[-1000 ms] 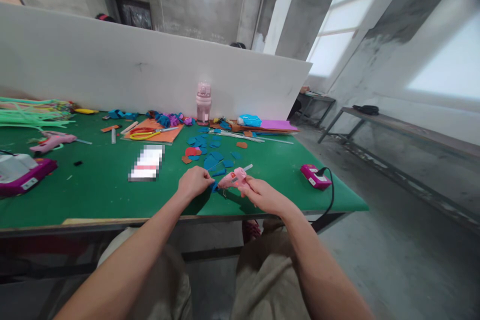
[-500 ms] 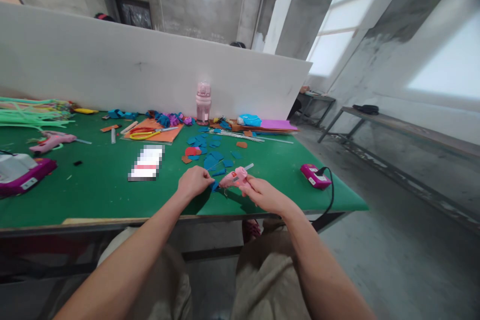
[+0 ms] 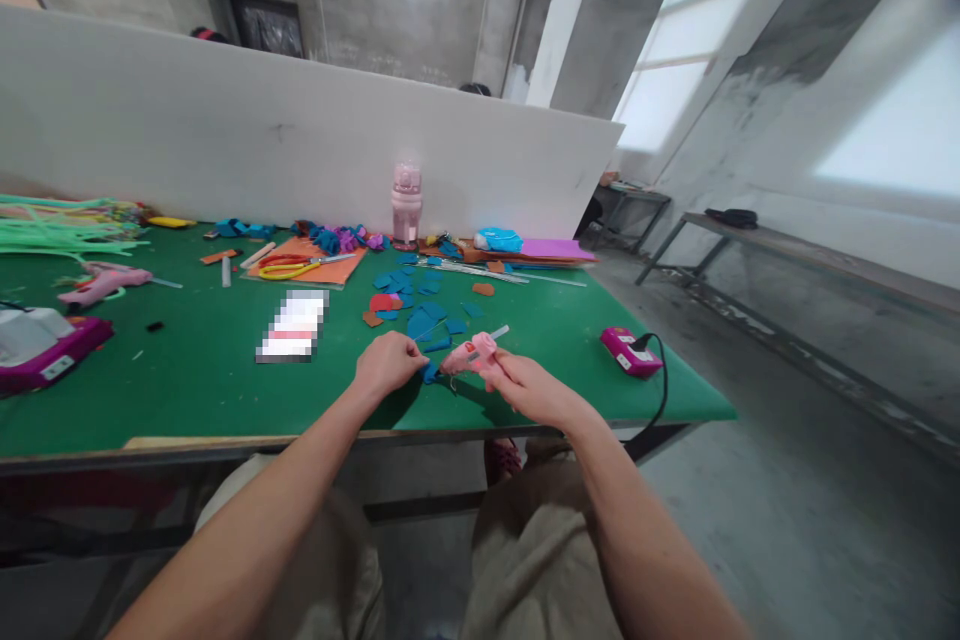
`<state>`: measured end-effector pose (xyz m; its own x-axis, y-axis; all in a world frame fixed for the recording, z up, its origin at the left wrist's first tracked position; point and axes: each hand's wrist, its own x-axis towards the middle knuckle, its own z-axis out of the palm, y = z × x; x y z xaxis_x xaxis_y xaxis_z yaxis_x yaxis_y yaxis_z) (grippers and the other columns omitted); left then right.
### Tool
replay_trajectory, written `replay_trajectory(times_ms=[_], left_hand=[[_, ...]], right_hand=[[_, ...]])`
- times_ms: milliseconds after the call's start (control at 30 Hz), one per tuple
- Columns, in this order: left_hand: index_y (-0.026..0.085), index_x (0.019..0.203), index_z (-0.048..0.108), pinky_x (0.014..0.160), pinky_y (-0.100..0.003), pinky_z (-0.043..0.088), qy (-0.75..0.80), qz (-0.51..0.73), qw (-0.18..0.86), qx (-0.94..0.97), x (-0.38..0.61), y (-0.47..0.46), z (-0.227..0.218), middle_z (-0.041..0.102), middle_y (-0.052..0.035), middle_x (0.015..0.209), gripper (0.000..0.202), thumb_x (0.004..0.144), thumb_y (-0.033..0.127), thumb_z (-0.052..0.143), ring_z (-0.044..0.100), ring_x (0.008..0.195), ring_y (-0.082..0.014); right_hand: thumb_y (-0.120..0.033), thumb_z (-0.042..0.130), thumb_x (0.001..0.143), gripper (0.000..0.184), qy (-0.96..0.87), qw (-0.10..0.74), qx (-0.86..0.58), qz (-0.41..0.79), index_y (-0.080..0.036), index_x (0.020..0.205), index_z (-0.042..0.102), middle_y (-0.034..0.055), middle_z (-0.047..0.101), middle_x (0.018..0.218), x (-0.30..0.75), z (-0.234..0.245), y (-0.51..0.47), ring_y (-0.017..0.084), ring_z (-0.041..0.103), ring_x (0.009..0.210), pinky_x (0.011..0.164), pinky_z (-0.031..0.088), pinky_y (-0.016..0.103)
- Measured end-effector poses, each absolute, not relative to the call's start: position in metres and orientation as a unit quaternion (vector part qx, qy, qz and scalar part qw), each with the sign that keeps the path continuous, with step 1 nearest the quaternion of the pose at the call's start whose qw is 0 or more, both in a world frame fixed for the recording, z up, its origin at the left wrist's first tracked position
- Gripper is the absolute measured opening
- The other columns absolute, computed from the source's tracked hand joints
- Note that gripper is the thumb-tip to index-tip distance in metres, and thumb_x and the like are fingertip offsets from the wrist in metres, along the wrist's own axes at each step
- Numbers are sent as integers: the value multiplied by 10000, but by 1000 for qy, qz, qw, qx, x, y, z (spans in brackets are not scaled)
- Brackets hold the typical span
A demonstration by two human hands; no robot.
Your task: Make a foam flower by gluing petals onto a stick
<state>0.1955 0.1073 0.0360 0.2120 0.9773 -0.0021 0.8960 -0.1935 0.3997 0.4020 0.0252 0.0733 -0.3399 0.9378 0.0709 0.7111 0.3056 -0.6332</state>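
Note:
My right hand [image 3: 525, 388] is closed round a pink glue gun [image 3: 474, 353], whose nozzle points left at a small blue felt piece [image 3: 429, 373]. My left hand [image 3: 388, 363] pinches that blue piece just above the green table [image 3: 187, 370], near its front edge. Several loose blue and red-brown felt cut-outs [image 3: 420, 305] lie on the table just beyond my hands.
A pink bottle [image 3: 406, 203] stands at the white partition [image 3: 225, 130]. Scissors [image 3: 296, 266] lie on an orange sheet. A second pink glue gun [image 3: 105, 281], green pipe cleaners [image 3: 52, 230] and a magenta box [image 3: 41, 345] sit left; a pink power adapter [image 3: 630, 353] with black cable right.

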Motion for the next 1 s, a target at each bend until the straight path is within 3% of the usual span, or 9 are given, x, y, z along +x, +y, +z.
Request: replay_trajectory(times_ms=[367, 600, 1000], left_hand=[[231, 636, 684, 479, -211, 323, 615, 125, 161, 762, 196, 106, 38, 674, -21, 693, 253, 668, 441, 547, 577, 614, -143], [223, 638, 685, 476, -213, 324, 611, 127, 162, 764, 196, 107, 38, 667, -24, 680, 245, 670, 428, 554, 581, 611, -147], [224, 623, 669, 469, -218, 304, 610, 129, 161, 765, 195, 107, 37, 661, -18, 678, 249, 667, 437, 546, 566, 595, -142]], right_hand=[[-417, 301, 879, 358, -771, 224, -531, 270, -150, 912, 537, 40, 578, 765, 401, 75, 23, 134, 528, 644, 618, 402, 254], [-414, 302, 878, 362, -777, 220, -528, 262, -151, 843, 547, 37, 575, 742, 402, 75, 24, 134, 525, 641, 623, 401, 253], [-424, 309, 873, 362, -772, 222, -536, 261, -152, 914, 545, 40, 587, 757, 403, 76, 24, 141, 535, 652, 643, 400, 260]])
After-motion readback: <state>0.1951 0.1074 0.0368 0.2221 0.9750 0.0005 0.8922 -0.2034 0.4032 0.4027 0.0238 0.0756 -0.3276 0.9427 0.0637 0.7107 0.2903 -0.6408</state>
